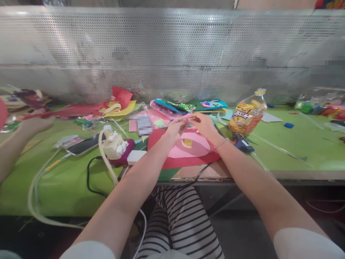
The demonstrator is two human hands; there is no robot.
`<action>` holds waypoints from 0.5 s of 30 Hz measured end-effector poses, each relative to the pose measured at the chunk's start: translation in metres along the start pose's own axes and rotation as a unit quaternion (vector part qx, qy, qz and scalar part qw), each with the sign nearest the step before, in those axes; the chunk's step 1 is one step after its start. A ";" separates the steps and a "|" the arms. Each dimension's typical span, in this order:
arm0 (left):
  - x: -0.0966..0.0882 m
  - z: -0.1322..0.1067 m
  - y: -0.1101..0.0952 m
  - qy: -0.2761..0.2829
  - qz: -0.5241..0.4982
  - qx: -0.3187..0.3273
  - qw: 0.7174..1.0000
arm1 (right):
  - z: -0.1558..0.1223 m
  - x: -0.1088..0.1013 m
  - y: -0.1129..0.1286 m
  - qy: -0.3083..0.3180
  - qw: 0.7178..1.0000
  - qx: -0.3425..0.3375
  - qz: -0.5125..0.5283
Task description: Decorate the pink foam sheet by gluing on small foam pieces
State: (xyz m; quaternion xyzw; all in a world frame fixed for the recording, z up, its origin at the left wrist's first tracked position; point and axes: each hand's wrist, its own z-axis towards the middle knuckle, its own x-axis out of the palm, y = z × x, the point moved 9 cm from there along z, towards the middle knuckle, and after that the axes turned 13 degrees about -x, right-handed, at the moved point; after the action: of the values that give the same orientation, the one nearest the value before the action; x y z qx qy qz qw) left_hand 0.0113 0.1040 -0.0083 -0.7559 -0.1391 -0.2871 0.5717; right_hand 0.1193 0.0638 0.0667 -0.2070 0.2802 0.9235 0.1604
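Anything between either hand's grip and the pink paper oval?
Nothing visible. The left grip and right grip meet by the far edge of the pink paper oval; no object shows between. The plastic drink bottle stands off to the right, out of the way.

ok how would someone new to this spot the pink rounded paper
On the green table, look between the person's forearms for the red sheet. The pink rounded paper lies on top of it. Unlike the pink papers farther back, it has a small yellow piece near its middle.
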 end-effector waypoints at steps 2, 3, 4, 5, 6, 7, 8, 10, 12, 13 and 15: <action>0.001 -0.002 -0.004 0.001 -0.002 0.016 1.000 | 0.000 -0.001 0.001 -0.009 1.000 0.002 0.005; 0.002 -0.003 -0.005 0.001 -0.004 0.023 1.000 | 0.001 -0.001 0.001 -0.008 1.000 -0.001 0.005; 0.002 -0.005 -0.007 0.001 -0.007 0.029 1.000 | 0.001 -0.001 0.002 -0.005 1.000 -0.006 0.003; 0.002 -0.006 -0.008 0.001 -0.010 0.034 0.999 | 0.001 0.000 0.002 0.000 1.000 -0.010 0.000; 0.002 -0.007 -0.010 0.000 -0.011 0.037 0.999 | 0.001 0.001 0.002 0.006 1.000 -0.014 -0.004; 0.002 -0.008 -0.010 -0.003 -0.011 0.039 0.999 | 0.001 0.002 0.001 0.012 1.000 -0.018 -0.009; 0.002 -0.008 -0.011 -0.006 -0.010 0.040 0.999 | 0.001 0.003 0.001 0.017 0.999 -0.022 -0.015; 0.001 -0.009 -0.012 -0.013 -0.007 0.044 0.999 | 0.001 0.004 0.002 0.021 0.999 -0.032 -0.030; 0.002 -0.010 -0.012 -0.017 -0.004 0.048 0.999 | 0.001 0.003 0.003 0.015 0.998 -0.038 -0.041; 0.003 -0.010 -0.011 -0.016 0.000 0.048 0.999 | 0.001 0.002 0.003 0.010 0.998 -0.038 -0.043; 0.005 -0.010 -0.009 -0.013 0.007 0.041 0.999 | 0.001 0.001 0.002 0.002 0.998 -0.035 -0.042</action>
State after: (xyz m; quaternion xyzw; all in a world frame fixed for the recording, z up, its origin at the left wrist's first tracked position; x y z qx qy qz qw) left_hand 0.0078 0.0967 0.0037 -0.7364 -0.1524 -0.2675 0.6025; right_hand 0.1176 0.0630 0.0680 -0.2263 0.2388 0.9247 0.1915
